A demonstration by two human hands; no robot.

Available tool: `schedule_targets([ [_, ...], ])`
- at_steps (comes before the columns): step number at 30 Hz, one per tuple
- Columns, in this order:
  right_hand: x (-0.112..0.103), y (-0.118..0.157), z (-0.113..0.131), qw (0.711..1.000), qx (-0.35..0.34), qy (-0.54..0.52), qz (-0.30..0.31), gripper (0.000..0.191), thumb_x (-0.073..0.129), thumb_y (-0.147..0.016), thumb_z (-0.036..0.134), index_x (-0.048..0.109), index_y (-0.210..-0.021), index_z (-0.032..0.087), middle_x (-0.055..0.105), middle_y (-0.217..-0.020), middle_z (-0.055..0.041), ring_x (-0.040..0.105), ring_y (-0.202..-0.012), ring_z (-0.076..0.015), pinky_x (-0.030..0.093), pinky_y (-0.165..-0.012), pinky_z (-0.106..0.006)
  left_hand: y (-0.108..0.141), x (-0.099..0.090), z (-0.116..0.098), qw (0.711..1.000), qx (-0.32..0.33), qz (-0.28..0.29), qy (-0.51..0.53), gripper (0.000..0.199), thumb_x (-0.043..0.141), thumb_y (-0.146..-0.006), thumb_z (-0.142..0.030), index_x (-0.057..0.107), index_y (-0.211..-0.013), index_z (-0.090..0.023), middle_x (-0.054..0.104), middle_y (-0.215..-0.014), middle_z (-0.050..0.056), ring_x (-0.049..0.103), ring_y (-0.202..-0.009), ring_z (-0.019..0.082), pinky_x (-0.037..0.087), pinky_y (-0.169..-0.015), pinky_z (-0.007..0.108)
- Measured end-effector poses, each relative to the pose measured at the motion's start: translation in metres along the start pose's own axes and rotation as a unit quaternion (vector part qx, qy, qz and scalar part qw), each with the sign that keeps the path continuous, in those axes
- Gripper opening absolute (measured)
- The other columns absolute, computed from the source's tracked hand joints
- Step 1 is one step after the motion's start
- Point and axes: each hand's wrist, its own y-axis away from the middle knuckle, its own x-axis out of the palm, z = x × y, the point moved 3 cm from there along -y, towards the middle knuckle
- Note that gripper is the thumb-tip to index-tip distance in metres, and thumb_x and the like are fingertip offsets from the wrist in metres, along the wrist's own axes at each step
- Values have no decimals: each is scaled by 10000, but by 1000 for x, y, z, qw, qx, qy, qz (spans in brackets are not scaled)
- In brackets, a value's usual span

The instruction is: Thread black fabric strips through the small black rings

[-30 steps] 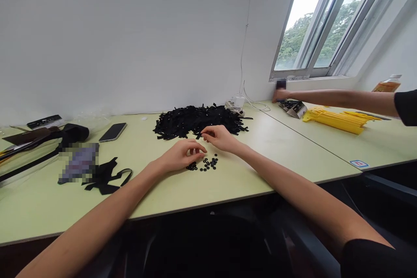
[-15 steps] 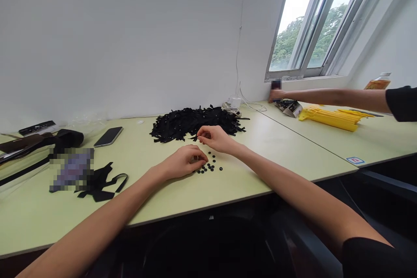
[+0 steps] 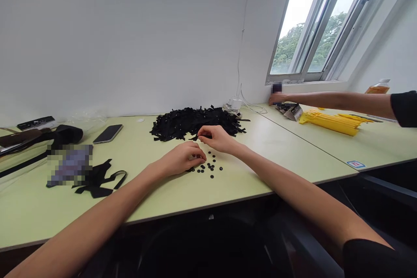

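Note:
My hands sit close together on the pale green table (image 3: 260, 156), just in front of a heap of black fabric strips (image 3: 192, 123). The fingers of my right hand (image 3: 216, 138) are pinched together at the heap's near edge. Whether they hold anything small is hidden. My left hand (image 3: 180, 159) is curled just above several small black discs (image 3: 206, 166), and some of these lie by its fingertips. Its fingers hide what is under them.
A co-worker's hand (image 3: 276, 98) holds a pixelated object at the window end. Nearby are a yellow plastic stack (image 3: 330, 122), a bottle (image 3: 378, 89), a phone (image 3: 107, 134), a black strap (image 3: 97, 184) and a pixelated patch (image 3: 70, 165).
The view has tilted slightly. My left hand has shifted a little left, and my right hand stays pinched near the heap. The black discs look more spread out than a second ago.

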Motion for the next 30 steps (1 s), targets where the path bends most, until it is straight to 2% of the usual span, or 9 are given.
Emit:
schedule_targets([
  [2, -1, -1, 0, 1000, 2, -9, -3, 93, 623, -889, 227, 701, -881, 177, 736, -830, -34, 632, -766, -157, 450, -695, -275, -1, -3, -1, 999, -18, -31, 34, 229, 635, -969, -400, 802, -930, -248, 760, -932, 67, 675, -913, 234, 513, -832, 358],
  [4, -2, -1, -1, 1000, 7, -13, -8, 87, 636, -881, 231, 700, -862, 175, 731, -817, -36, 635, -771, -161, 450, -693, -277, -1, -9, 2, 991, -57, -99, 74, 227, 661, -946, -420, 795, -920, -238, 773, -940, 52, 679, -869, 217, 511, -769, 333],
  [6, -3, -1, -1, 1000, 11, -14, -8, 85, 641, -876, 226, 699, -847, 171, 727, -806, -36, 633, -766, -157, 450, -692, -278, 0, -17, 9, 971, -103, -183, 112, 247, 701, -912, -450, 793, -929, -222, 781, -956, 50, 680, -845, 206, 509, -743, 318],
  [8, -2, -1, 0, 1000, 9, -29, -2, 90, 640, -879, 227, 705, -859, 169, 730, -814, -38, 634, -761, -153, 458, -691, -280, 2, -23, 19, 948, -140, -242, 150, 294, 748, -865, -486, 791, -936, -204, 784, -946, 58, 686, -844, 206, 519, -760, 316],
  [13, 1, 1, 7, 997, -19, -78, 10, 141, 655, -903, 301, 716, -905, 174, 746, -869, -52, 651, -782, -161, 495, -704, -290, 6, -33, 38, 913, -184, -305, 197, 390, 814, -783, -554, 792, -916, -187, 783, -925, 72, 692, -857, 216, 532, -787, 327],
  [15, 2, 2, 10, 997, -27, -75, 15, 155, 653, -913, 314, 721, -912, 174, 745, -872, -51, 647, -783, -160, 498, -707, -290, 6, -33, 39, 909, -184, -312, 206, 409, 822, -773, -571, 800, -918, -190, 787, -941, 77, 689, -874, 221, 530, -797, 332],
  [19, 2, 3, 14, 997, -36, -64, 19, 163, 637, -927, 299, 736, -931, 170, 746, -878, -49, 639, -770, -155, 497, -709, -286, 2, -30, 35, 914, -178, -281, 232, 411, 827, -773, -573, 816, -932, -194, 793, -970, 83, 690, -916, 236, 522, -831, 344],
  [24, 2, 3, 16, 996, -60, -44, 48, 162, 640, -928, 290, 749, -920, 170, 751, -889, -50, 642, -763, -153, 487, -696, -275, 3, -31, 38, 899, -186, -318, 236, 381, 822, -788, -554, 803, -933, -202, 784, -1028, 75, 676, -976, 237, 497, -898, 354],
  [30, 3, 3, 13, 996, -34, -79, 22, 174, 646, -934, 320, 720, -907, 165, 695, -770, -25, 577, -672, -131, 433, -606, -255, 2, -26, 33, 915, -180, -242, 269, 409, 828, -779, -568, 819, -944, -194, 789, -984, 93, 680, -958, 252, 501, -882, 367],
])
